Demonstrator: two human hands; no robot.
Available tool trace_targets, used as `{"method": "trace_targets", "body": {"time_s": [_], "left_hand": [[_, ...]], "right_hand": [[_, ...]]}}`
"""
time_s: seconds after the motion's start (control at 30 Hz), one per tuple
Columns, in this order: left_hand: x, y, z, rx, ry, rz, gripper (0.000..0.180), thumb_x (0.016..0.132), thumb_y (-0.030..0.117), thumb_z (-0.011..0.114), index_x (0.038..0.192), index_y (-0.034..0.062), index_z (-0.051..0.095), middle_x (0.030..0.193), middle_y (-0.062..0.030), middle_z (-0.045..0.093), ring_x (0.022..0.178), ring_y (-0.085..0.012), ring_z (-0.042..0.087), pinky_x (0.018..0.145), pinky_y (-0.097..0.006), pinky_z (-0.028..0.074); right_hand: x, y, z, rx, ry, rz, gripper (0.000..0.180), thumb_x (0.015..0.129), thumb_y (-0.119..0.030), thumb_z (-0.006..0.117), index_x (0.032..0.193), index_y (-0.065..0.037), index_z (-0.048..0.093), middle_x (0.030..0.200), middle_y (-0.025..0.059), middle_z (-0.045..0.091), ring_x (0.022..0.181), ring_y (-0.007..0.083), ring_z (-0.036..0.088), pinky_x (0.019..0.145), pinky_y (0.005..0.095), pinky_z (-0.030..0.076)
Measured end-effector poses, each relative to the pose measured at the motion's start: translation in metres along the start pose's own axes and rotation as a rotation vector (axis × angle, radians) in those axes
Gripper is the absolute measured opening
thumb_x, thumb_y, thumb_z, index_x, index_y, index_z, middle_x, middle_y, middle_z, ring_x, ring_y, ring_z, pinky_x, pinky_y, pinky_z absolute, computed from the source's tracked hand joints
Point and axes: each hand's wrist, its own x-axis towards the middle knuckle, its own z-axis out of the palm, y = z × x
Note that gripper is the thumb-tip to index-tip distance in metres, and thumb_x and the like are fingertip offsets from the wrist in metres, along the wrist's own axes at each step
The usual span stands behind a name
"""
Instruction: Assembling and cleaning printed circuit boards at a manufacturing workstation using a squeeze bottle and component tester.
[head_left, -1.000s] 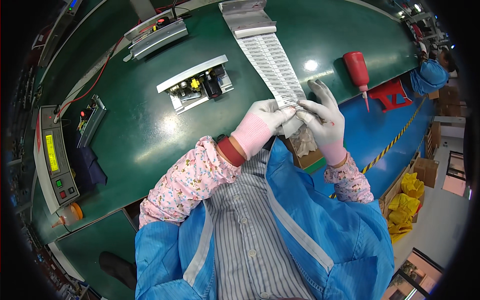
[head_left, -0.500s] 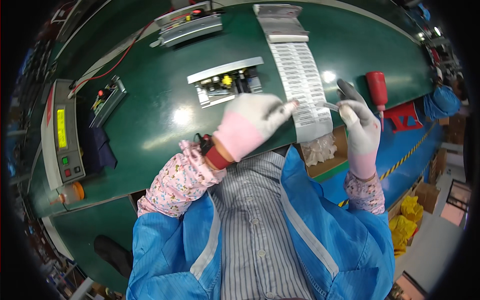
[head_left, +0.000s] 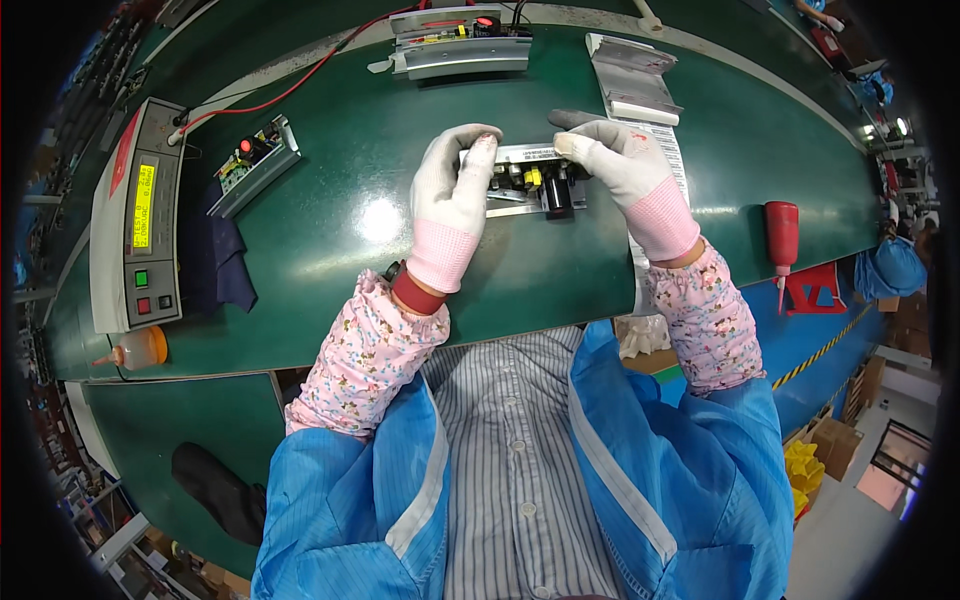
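In front of me on the green bench is an open-frame power supply unit (head_left: 533,180), with black capacitors and a yellow part inside its metal frame. A white printed label (head_left: 535,153) lies along the top metal edge. My left hand (head_left: 455,180), gloved in white and pink, is closed around the unit's left end. My right hand (head_left: 620,165) is at the other end, its gloved thumb and fingertips closed at the label's right end. The right forearm partly covers a long strip of printed labels (head_left: 667,150).
A second unit (head_left: 460,55) stands at the back and a third (head_left: 257,165) at left, beside a tester with a yellow screen (head_left: 145,205). At right are a red squeeze bottle (head_left: 782,238) and a red bracket (head_left: 815,290). An orange-filled bottle (head_left: 140,347) sits front left.
My right hand has moved left and away from the label strip to the unit. My left hand has shifted to the unit's left end. A label now shows on its metal edge.
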Motion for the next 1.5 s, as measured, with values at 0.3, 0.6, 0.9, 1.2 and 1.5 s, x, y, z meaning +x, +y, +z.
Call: {"method": "trace_targets", "body": {"time_s": [0.3, 0.6, 0.9, 1.2, 1.5], "left_hand": [[-0.001, -0.001, 0.002, -0.028, -0.016, -0.03, 0.018, 0.097, 0.015, 0.061, 0.105, 0.0002, 0.067, 0.099, -0.008, 0.067, 0.085, -0.0164, 0.061, 0.079, -0.028, 0.05], [-0.002, -0.004, 0.003, -0.008, -0.028, -0.015, 0.021, 0.094, 0.018, 0.066, 0.105, 0.0002, 0.067, 0.098, -0.0081, 0.067, 0.084, -0.0161, 0.061, 0.079, -0.029, 0.05], [-0.001, -0.005, 0.002, -0.027, -0.037, -0.032, 0.021, 0.093, 0.018, 0.068, 0.105, 0.0003, 0.067, 0.099, -0.0083, 0.068, 0.085, -0.0161, 0.061, 0.079, -0.029, 0.05], [-0.002, -0.004, 0.002, -0.083, -0.037, -0.021, 0.022, 0.093, 0.016, 0.067, 0.109, 0.0001, 0.067, 0.103, -0.0092, 0.067, 0.09, -0.0166, 0.062, 0.084, -0.028, 0.051], [0.0, -0.004, 0.004, -0.102, 0.039, 0.063, 0.03, 0.095, 0.015, 0.068, 0.118, -0.0033, 0.063, 0.113, -0.0118, 0.066, 0.094, -0.0155, 0.062, 0.084, -0.027, 0.051]], "right_hand": [[0.004, -0.004, 0.002, -0.047, -0.006, 0.015, 0.033, 0.093, -0.023, 0.07, 0.105, 0.008, 0.073, 0.124, 0.0106, 0.069, 0.092, 0.01, 0.059, 0.085, 0.0209, 0.046], [0.001, -0.004, 0.007, -0.233, 0.082, -0.05, 0.033, 0.091, -0.026, 0.072, 0.101, 0.006, 0.074, 0.112, 0.0104, 0.07, 0.084, 0.0107, 0.061, 0.076, 0.0213, 0.048], [-0.008, -0.011, 0.001, -0.429, 0.187, -0.029, 0.034, 0.085, -0.029, 0.074, 0.103, 0.0, 0.075, 0.11, 0.0164, 0.07, 0.097, 0.0235, 0.066, 0.083, 0.0346, 0.053], [-0.024, 0.011, 0.009, -1.105, 0.146, -0.889, 0.035, 0.085, -0.017, 0.069, 0.119, -0.01, 0.071, 0.14, 0.0154, 0.057, 0.135, 0.0352, 0.048, 0.115, 0.0477, 0.034], [-0.021, 0.018, -0.013, -0.72, 0.266, -0.681, 0.044, 0.082, -0.019, 0.075, 0.124, -0.008, 0.067, 0.134, 0.0143, 0.062, 0.128, 0.033, 0.053, 0.112, 0.0429, 0.039]]}}
